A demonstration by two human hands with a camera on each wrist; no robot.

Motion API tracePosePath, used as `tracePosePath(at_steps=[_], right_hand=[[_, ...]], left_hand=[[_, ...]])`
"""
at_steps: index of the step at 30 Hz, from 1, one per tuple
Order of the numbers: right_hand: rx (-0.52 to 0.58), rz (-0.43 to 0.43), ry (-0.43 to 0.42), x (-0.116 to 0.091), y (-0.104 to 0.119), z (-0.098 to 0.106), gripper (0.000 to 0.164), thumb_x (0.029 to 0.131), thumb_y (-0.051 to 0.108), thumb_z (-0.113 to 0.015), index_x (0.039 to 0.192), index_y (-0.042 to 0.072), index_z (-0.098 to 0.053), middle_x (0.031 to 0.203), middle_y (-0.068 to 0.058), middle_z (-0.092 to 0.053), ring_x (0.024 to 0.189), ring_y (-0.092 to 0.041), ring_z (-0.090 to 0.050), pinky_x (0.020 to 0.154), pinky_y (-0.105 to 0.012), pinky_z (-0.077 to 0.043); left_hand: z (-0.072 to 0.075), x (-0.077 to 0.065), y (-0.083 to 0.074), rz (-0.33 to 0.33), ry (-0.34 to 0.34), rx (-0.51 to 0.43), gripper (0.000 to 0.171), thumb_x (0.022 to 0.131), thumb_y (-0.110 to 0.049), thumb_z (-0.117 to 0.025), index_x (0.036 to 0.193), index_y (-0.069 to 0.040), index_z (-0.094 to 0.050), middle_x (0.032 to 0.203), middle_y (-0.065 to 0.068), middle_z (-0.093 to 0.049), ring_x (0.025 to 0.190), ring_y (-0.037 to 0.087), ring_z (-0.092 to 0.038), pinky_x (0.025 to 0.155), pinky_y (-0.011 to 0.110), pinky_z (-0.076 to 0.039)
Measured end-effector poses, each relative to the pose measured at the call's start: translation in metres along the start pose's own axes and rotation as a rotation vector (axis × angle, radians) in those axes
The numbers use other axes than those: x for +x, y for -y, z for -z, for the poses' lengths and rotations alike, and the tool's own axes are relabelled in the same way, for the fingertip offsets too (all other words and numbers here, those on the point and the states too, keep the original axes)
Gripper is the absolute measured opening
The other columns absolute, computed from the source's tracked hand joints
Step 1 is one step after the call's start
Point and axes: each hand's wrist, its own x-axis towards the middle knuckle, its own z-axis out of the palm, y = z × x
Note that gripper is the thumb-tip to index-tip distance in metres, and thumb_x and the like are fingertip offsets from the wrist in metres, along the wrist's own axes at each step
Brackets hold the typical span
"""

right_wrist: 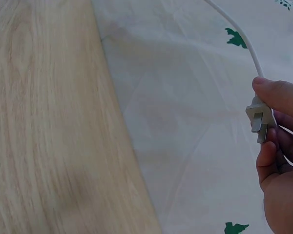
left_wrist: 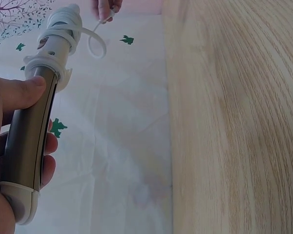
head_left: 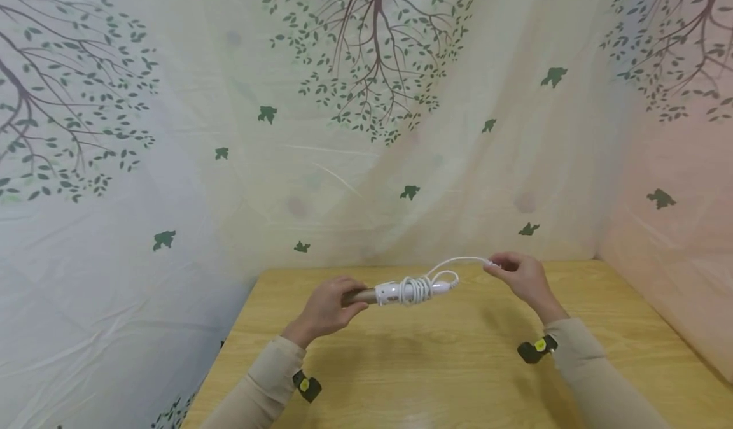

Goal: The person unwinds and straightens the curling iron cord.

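My left hand (head_left: 328, 308) grips a hair curling iron (head_left: 388, 293) by its bronze barrel (left_wrist: 30, 129), thumb laid along the top and fingers curled beneath. The iron is held above the table, its white handle end pointing right. Several turns of white power cord (head_left: 416, 290) wrap the handle. From these coils one loose length arcs across to my right hand (head_left: 525, 281). There, thumb and fingers pinch the white plug (right_wrist: 260, 110), whose two flat metal prongs show in the right wrist view.
Below both hands lies a wood-grain table (head_left: 446, 365). A pale cloth backdrop (head_left: 366, 200) printed with trees and green leaves hangs behind its far edge and along the sides. Dark cameras are strapped at the left wrist (head_left: 307, 386) and right wrist (head_left: 537, 349).
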Motion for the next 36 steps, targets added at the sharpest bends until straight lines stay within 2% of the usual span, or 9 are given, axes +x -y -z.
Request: tracePosePath(at_steps=[10, 19, 30, 36], right_hand=[[-0.056, -0.018, 0.105, -0.013, -0.016, 0.000, 0.028, 0.086, 0.035, -0.075, 0.098, 0.010, -0.074, 0.091, -0.005, -0.072, 0.076, -0.007, -0.060, 0.064, -0.023, -0.049], [-0.129, 0.056, 0.168, -0.025, -0.025, -0.001, 0.026, 0.084, 0.035, -0.076, 0.098, 0.012, -0.075, 0.091, -0.001, -0.072, 0.078, -0.005, -0.061, 0.065, -0.022, -0.050], [-0.113, 0.063, 0.241, -0.034, -0.037, -0.001, 0.023, 0.083, 0.032, -0.078, 0.098, 0.015, -0.076, 0.094, 0.000, -0.072, 0.079, -0.002, -0.059, 0.067, -0.022, -0.050], [-0.100, 0.078, 0.281, -0.038, -0.037, 0.001, 0.021, 0.084, 0.033, -0.077, 0.097, 0.017, -0.075, 0.096, 0.001, -0.071, 0.080, -0.002, -0.058, 0.067, -0.022, -0.049]], left_hand=[[0.000, -0.001, 0.001, 0.016, -0.006, -0.014, 0.028, 0.083, -0.022, -0.079, 0.108, -0.013, -0.071, 0.099, -0.002, -0.070, 0.082, 0.009, -0.063, 0.072, 0.028, -0.051], [-0.001, -0.003, 0.006, 0.025, -0.037, -0.012, 0.028, 0.081, -0.021, -0.080, 0.107, -0.014, -0.071, 0.098, -0.003, -0.070, 0.082, 0.008, -0.063, 0.071, 0.028, -0.051], [0.004, -0.001, 0.005, 0.011, -0.038, -0.009, 0.026, 0.083, -0.023, -0.079, 0.106, -0.014, -0.071, 0.097, -0.002, -0.070, 0.080, 0.008, -0.062, 0.070, 0.027, -0.051], [0.006, 0.001, 0.006, 0.030, -0.035, -0.034, 0.025, 0.083, -0.021, -0.079, 0.104, -0.013, -0.071, 0.097, -0.002, -0.070, 0.079, 0.008, -0.062, 0.070, 0.026, -0.051]])
